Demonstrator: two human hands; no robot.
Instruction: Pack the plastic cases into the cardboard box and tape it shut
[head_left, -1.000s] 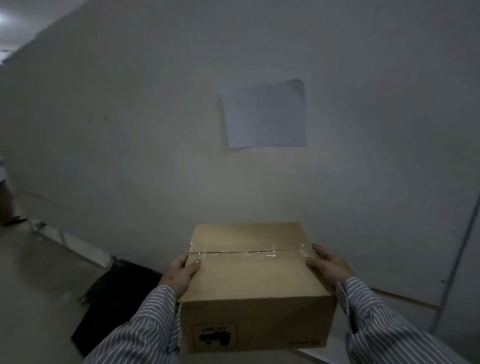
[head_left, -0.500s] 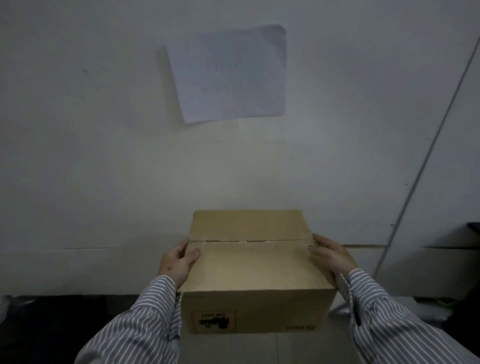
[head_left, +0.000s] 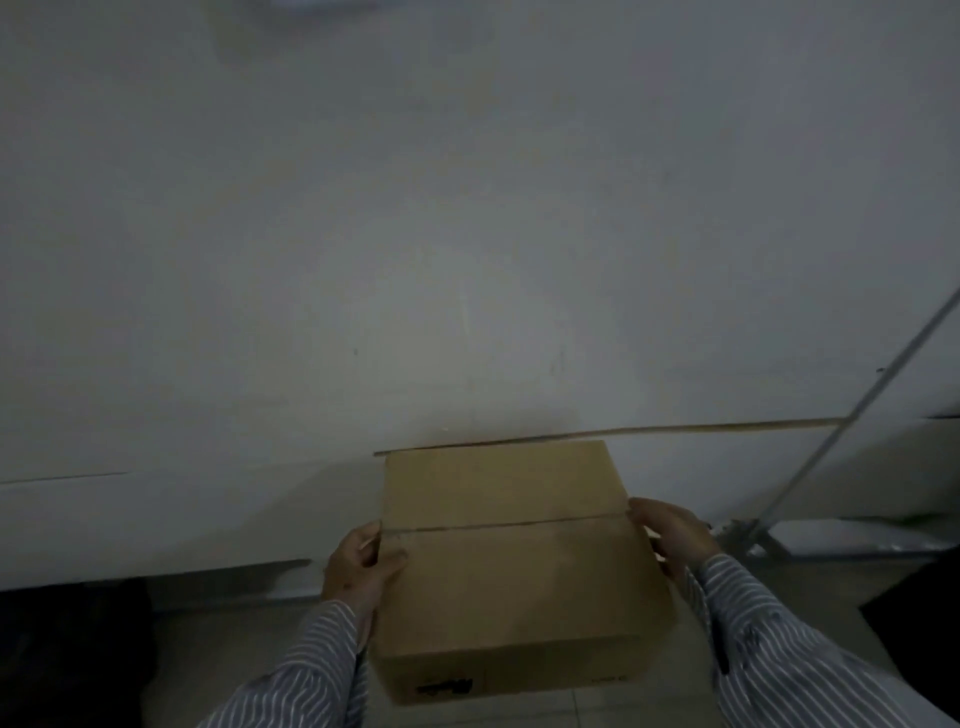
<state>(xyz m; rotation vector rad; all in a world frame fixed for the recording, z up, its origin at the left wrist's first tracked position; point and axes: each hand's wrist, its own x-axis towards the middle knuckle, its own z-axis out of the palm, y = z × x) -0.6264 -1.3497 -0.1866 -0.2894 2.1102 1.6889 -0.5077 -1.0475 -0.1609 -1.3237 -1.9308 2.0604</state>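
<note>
A closed brown cardboard box (head_left: 514, 577) is held in the air in front of me, low in the head view, close to a pale wall. Its two top flaps meet in a seam across the middle, with clear tape over it. My left hand (head_left: 358, 564) grips the box's left side, thumb curled over the top edge. My right hand (head_left: 670, 535) grips the right side at the seam. No plastic cases show; the box's inside is hidden. Both sleeves are striped.
The pale wall (head_left: 467, 234) fills most of the view. A thin metal rail (head_left: 831, 441) slants down at the right. Dark objects lie on the floor at the lower left (head_left: 72, 649) and lower right (head_left: 914, 613). Tiled floor (head_left: 218, 654) lies below the box.
My view has swung right and tilted down, so the paper sheet on the wall has slid out at the top. The box stays in both hands and now sits lower, nearer the wall's base.
</note>
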